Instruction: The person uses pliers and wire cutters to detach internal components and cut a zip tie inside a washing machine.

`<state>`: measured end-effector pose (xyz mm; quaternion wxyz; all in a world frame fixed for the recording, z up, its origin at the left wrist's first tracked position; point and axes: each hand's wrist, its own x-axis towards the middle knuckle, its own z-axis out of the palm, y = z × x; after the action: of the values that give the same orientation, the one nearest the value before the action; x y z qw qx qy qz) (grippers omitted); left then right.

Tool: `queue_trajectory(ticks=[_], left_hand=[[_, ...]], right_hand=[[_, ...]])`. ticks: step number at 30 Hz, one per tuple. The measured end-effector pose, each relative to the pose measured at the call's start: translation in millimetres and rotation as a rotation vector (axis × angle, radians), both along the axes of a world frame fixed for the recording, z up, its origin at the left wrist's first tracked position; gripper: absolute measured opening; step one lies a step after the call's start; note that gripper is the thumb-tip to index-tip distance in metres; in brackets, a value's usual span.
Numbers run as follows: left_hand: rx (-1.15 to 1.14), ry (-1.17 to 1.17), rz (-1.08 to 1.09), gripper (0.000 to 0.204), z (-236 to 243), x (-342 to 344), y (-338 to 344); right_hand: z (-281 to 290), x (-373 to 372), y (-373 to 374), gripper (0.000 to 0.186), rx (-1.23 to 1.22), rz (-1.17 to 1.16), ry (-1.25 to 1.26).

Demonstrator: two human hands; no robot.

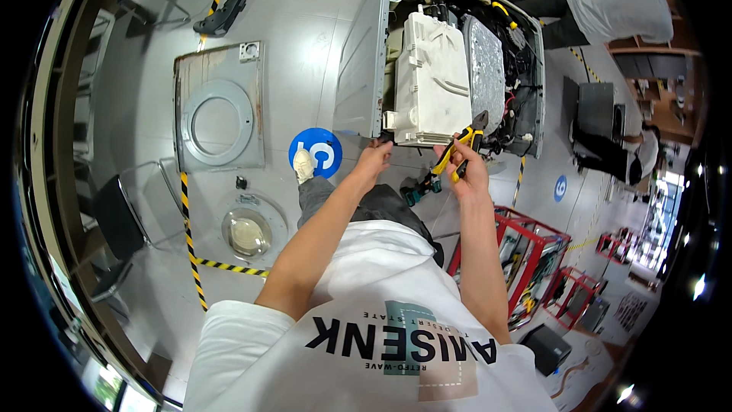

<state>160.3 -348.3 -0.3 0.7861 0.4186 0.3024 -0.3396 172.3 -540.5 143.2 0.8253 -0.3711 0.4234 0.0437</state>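
In front of me stands a washing machine [358, 69] with its top off. A white plastic dispenser housing [433, 76] fills much of the opening, beside a silvery grey block [486, 69]. My right hand [467, 172] is closed around yellow-and-black pliers [457, 146], whose dark jaws point up toward the housing's near right corner. My left hand [374, 162] is at the machine's front edge, by the housing's near left corner. Its fingers are bent together at a small dark part; what they grip cannot be made out. A teal-and-black cordless power tool [418, 191] is below, between my hands.
Left on the floor lie a grey front panel [183, 118] with a round opening and a round glass door [248, 233]. Chairs [122, 217] and a shelf unit [57, 145] line that side. Red-framed tool carts [526, 248] stand at right. Other people [618, 4] are beyond the machine.
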Motion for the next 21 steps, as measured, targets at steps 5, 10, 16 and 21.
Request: queue_trajectory(ticks=[5,10,16,21], left_hand=[[-0.717,0.139,0.411,0.04,13,7,-43],[-0.925,0.091,0.614,0.043,23,2,-76],[-0.91,0.073,0.699,0.049,14,-2,-98],[-0.869,0.002,0.75,0.048,5,-2,-119]], right_hand=[[7,5,-16,0.024,0.028,0.131,-0.01],[27,10,-28,0.028,0.028,0.372,0.017],[86,8,-37,0.033,-0.675,0.932,0.074],[142,30,14,0.043,-2.031,1.828,-0.661]])
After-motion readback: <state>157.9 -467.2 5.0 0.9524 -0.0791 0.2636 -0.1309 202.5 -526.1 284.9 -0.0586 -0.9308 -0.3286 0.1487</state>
